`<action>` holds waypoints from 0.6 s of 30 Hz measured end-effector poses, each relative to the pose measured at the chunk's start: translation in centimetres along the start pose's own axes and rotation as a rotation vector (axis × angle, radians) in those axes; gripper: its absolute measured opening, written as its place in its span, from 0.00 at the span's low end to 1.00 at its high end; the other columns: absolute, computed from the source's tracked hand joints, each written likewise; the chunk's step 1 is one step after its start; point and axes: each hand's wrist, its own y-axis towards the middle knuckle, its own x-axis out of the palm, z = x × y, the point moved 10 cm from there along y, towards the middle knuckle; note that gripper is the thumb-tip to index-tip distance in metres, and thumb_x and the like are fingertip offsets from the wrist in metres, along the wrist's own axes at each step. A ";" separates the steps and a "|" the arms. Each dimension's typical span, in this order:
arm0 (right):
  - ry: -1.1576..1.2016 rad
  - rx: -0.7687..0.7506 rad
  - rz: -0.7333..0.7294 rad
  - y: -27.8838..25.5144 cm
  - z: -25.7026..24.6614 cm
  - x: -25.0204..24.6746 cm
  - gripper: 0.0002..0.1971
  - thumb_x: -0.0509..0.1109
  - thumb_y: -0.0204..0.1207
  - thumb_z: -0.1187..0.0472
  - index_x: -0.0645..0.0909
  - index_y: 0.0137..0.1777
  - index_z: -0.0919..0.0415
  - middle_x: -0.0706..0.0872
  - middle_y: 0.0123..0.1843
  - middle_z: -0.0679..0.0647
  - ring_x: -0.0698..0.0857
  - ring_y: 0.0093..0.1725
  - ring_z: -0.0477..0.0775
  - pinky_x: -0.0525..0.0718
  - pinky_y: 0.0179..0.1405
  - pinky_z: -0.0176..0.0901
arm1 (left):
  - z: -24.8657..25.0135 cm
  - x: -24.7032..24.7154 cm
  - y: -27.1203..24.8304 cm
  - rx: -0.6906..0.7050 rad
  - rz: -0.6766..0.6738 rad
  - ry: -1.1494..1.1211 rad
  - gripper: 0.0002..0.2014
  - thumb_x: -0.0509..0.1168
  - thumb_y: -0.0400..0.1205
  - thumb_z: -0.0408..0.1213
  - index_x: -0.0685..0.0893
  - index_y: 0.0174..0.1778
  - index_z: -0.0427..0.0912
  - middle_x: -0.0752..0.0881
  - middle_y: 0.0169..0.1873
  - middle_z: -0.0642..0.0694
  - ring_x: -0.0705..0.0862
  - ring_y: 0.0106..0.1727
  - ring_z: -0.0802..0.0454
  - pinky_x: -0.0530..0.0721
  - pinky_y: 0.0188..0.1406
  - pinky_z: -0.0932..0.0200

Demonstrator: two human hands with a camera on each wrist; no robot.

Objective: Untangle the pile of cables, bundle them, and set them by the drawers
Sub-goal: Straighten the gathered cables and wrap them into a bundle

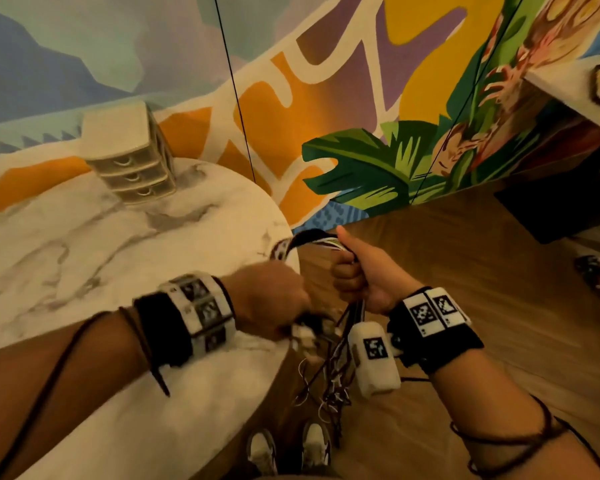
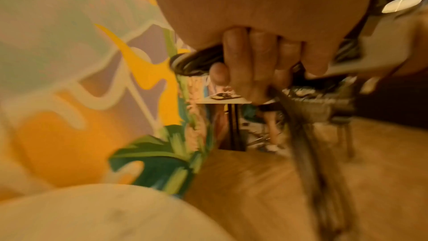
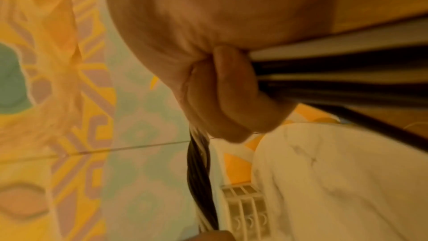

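A bundle of black and white cables [image 1: 312,239] arches between my two hands, off the right edge of the marble table [image 1: 84,244]. My left hand [image 1: 274,299] grips the bundle [image 2: 197,60] by the table rim. My right hand [image 1: 355,268] holds it in a fist with the thumb up; its fingers [image 3: 231,89] are curled round the dark strands [image 3: 336,80]. Loose cable ends [image 1: 329,386] dangle below both hands toward the floor. The small cream drawer unit [image 1: 132,157] stands at the far side of the table, well away from both hands.
A painted mural wall [image 1: 326,116] lies behind the table. Wooden floor [image 1: 465,271] spreads to the right. My shoes [image 1: 288,448] are below the hanging ends. A shelf corner [image 1: 575,84] juts in at the upper right. Two thin black lines [image 1: 236,95] run down the wall.
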 end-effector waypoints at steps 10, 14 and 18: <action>-0.130 -0.097 -0.027 -3.4 0.8 1.2 0.22 0.63 0.78 0.46 0.60 0.28 0.53 0.62 0.19 0.44 0.58 0.19 0.45 0.57 0.20 0.36 | -7.5 -3.9 -3.6 -0.265 0.559 -0.037 0.07 0.77 0.61 0.33 0.86 0.30 0.46 0.85 0.21 0.47 0.84 0.23 0.45 0.81 0.21 0.57; 0.126 -0.043 -0.292 -3.4 2.5 4.7 0.13 0.66 0.59 0.64 0.63 0.27 0.53 0.56 0.18 0.45 0.52 0.17 0.45 0.54 0.18 0.30 | -6.8 -2.2 -2.9 -0.355 0.790 -0.545 0.03 0.69 0.71 0.31 0.85 0.31 0.41 0.86 0.26 0.43 0.83 0.30 0.53 0.84 0.31 0.55; 0.035 0.028 -0.538 -4.0 3.6 8.3 0.17 0.66 0.60 0.64 0.60 0.21 0.50 0.54 0.19 0.47 0.52 0.17 0.46 0.52 0.17 0.32 | -5.9 -0.9 -0.8 -0.363 0.782 -1.389 0.04 0.72 0.75 0.41 0.87 0.34 0.53 0.89 0.36 0.41 0.87 0.41 0.51 0.83 0.40 0.53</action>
